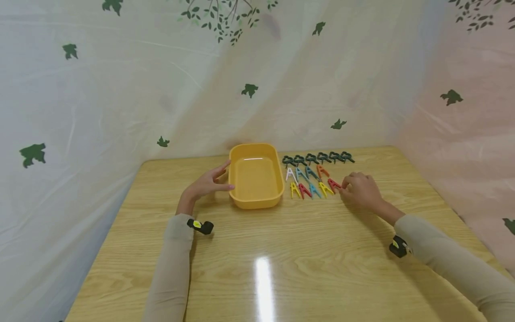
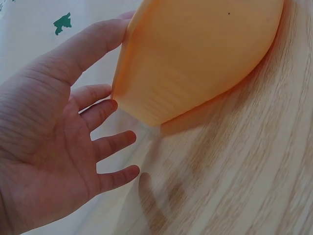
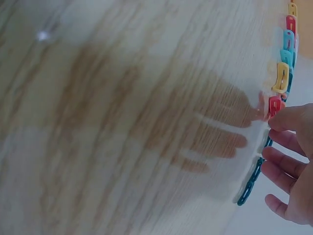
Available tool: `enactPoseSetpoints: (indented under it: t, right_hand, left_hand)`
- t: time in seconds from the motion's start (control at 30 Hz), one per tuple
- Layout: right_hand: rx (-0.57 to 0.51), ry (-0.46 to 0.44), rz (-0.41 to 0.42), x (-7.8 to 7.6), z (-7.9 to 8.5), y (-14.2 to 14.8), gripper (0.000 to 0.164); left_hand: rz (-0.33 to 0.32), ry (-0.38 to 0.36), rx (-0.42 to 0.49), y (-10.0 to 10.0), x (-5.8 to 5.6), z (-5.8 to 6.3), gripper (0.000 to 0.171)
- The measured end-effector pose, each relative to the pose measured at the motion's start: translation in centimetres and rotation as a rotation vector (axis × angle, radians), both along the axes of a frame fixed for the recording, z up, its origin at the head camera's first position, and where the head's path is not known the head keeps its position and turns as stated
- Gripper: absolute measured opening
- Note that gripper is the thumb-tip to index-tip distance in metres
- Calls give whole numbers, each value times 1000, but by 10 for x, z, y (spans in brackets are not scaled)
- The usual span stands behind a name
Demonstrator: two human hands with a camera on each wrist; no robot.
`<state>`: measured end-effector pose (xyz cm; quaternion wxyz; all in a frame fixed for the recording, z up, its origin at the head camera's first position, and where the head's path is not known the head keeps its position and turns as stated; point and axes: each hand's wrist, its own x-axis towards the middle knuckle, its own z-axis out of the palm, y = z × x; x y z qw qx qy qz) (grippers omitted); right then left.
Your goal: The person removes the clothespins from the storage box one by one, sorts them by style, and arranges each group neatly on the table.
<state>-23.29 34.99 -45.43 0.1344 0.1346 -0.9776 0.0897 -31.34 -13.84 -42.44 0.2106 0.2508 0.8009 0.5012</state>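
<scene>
A yellow plastic basin (image 1: 257, 205) stands toward the back of the table. At its left side my left hand (image 1: 209, 182) touches the rim with outstretched fingers; in the left wrist view the thumb lies along the basin's edge and the other fingers are spread. My right hand (image 1: 362, 190) pinches the end of a red clothespin (image 1: 334, 185) between thumb and forefinger, at the right end of the front row. Beside it lie a yellow clothespin (image 1: 325, 188), a light blue clothespin (image 1: 314, 190) and several more.
Behind the front row are a white clothespin (image 1: 290, 174), an orange clothespin (image 1: 322, 171) and blue ones. A back row of several dark green clips (image 1: 311, 158) runs along the wooden table's (image 1: 225, 268) far side. A leaf-patterned cloth (image 1: 193, 112) hangs behind.
</scene>
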Motion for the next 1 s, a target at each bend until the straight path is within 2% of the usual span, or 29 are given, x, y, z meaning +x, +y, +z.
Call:
enactPoseSetpoints:
  t: [0.27,0.6,0.67,0.87,1.0]
  right_hand:
    - [22,29,20,1,-7,2,11]
    - [22,39,26,3,-5,-1,15]
    - [12,45,27,2,-4,-2,16]
    - [-25,98,51,1,-2,-5,16]
    - [-75,63,33,-6,3,-16,23]
  left_hand:
    - [0,1,2,-2,2,1,93]
    - [-8,23,-16,-2,3,4,93]
    - [-10,27,-18,-2,1,1,93]
    - [-12,44,-11,-3,-12,-19,96]
    - [19,67,3,-4,-14,-27,95]
